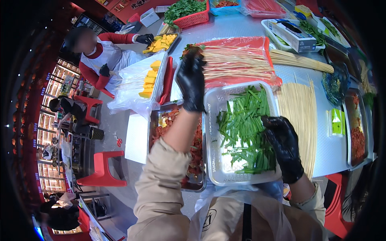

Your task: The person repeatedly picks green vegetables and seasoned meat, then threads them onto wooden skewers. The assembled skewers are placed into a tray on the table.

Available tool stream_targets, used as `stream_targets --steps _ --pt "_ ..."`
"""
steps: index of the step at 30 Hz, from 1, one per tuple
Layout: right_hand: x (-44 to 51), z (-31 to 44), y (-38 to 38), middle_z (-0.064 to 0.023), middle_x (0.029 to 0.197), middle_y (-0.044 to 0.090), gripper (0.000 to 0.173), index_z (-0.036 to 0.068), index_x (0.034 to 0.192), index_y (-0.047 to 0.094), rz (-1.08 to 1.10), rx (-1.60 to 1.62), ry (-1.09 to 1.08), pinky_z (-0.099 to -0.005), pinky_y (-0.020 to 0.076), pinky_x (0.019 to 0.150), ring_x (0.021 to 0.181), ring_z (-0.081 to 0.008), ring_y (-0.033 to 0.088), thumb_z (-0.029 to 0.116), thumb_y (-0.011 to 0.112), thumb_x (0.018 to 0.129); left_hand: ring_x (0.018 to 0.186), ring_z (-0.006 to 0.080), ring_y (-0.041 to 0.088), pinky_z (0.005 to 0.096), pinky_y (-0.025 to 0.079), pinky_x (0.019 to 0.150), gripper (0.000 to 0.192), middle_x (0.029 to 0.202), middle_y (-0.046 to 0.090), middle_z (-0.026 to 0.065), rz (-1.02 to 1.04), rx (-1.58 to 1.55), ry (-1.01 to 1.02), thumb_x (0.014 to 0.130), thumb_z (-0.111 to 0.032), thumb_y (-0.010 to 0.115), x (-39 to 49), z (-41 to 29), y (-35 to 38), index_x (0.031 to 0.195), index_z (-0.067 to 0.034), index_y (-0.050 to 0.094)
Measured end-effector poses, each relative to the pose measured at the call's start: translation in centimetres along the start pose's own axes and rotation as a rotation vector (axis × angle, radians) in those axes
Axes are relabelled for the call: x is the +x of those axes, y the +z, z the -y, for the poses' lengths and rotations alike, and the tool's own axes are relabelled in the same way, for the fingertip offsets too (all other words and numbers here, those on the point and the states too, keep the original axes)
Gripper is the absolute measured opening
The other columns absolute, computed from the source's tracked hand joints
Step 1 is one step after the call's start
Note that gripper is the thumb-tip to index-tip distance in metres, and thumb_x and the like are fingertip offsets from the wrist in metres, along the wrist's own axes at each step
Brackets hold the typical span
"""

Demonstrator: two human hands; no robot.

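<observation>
My left hand [192, 79], in a black glove, reaches over the left end of a red tray [273, 79] lined with clear plastic, where skewers [238, 61] lie side by side. Meat and green leaves show at its fingertips; whether the fingers grip them I cannot tell. My right hand [283, 147], also black-gloved, is curled at the right side of a white plastic basket [211, 135] of cut green leaf vegetable [247, 126]; what it holds, if anything, is hidden. Under my left forearm sits a metal tray of red marinated meat [196, 159].
Bare bamboo skewers [297, 120] lie right of the basket, with another bundle [301, 60] above. A person [102, 54] at the left handles yellow slices [162, 43] beside a plastic-lined tray [161, 87]. A glove box [291, 36] stands upper right; another meat tray [357, 141] is far right.
</observation>
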State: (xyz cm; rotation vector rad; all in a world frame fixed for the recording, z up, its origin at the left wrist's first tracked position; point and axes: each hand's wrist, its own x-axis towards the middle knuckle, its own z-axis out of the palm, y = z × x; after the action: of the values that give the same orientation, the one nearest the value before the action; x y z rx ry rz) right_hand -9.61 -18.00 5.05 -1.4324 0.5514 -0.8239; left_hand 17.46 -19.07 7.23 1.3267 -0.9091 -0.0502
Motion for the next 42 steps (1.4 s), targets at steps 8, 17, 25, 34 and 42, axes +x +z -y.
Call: stream_targets --steps 8,17,25,34,42 --pt "0.0 -1.4 -4.0 -0.0138 0.117 0.051 0.034 0.002 0.109 0.046 -0.182 0.133 0.084 -0.0260 0.0448 0.081 0.098 -0.0156 0.053 -0.010 0.052 0.078 0.077 0.0296 0.061 0.0361 0.046 0.068 0.021 0.081 0.064 0.0140 -0.145 0.846 -0.093 0.073 -0.026 0.065 13.9 10.5 -1.7 0.087 -0.010 0.062" --pt "0.6 -2.9 -5.2 -0.0140 0.112 0.053 0.020 0.003 0.102 0.050 -0.264 0.112 0.155 -0.0248 0.0470 0.071 0.088 -0.0133 0.054 -0.004 0.050 0.083 0.083 0.0274 0.061 0.0367 0.046 0.074 0.032 0.087 0.065 0.0106 0.202 1.256 -0.299 0.074 -0.041 0.058 16.2 14.4 -2.0 0.085 -0.012 0.067" --pt "-0.3 -2.4 -4.1 -0.0119 0.109 0.056 0.021 0.001 0.101 0.052 -0.183 -0.027 0.130 -0.0239 0.0455 0.076 0.088 -0.0126 0.055 -0.006 0.051 0.082 0.080 0.0384 0.057 0.0430 0.046 0.072 0.032 0.082 0.061 0.0205 0.170 0.984 0.223 0.077 -0.034 0.053 11.4 11.8 -3.1 0.087 -0.007 0.065" --pt "-1.6 -1.9 -0.5 -0.0099 0.076 0.056 0.020 0.001 0.096 0.061 0.118 -0.616 -0.014 -0.0253 0.0434 0.059 0.064 -0.0168 0.054 -0.005 0.053 0.079 0.076 0.0124 0.056 0.0269 0.044 0.070 0.018 0.087 0.063 0.0057 0.164 0.147 -0.240 0.082 -0.015 0.059 -7.9 -0.9 -5.2 0.096 -0.004 0.062" --pt "0.1 -4.7 -0.2 -0.0151 0.073 0.057 0.013 0.003 0.090 0.060 0.107 -0.890 -0.004 -0.0341 0.0452 0.057 0.063 -0.0263 0.058 0.007 0.054 0.079 0.076 0.0075 0.051 0.0222 0.042 0.070 0.016 0.090 0.061 0.0026 0.160 -0.186 -0.420 0.083 -0.002 0.056 -16.5 -3.3 -6.9 0.099 -0.003 0.059"
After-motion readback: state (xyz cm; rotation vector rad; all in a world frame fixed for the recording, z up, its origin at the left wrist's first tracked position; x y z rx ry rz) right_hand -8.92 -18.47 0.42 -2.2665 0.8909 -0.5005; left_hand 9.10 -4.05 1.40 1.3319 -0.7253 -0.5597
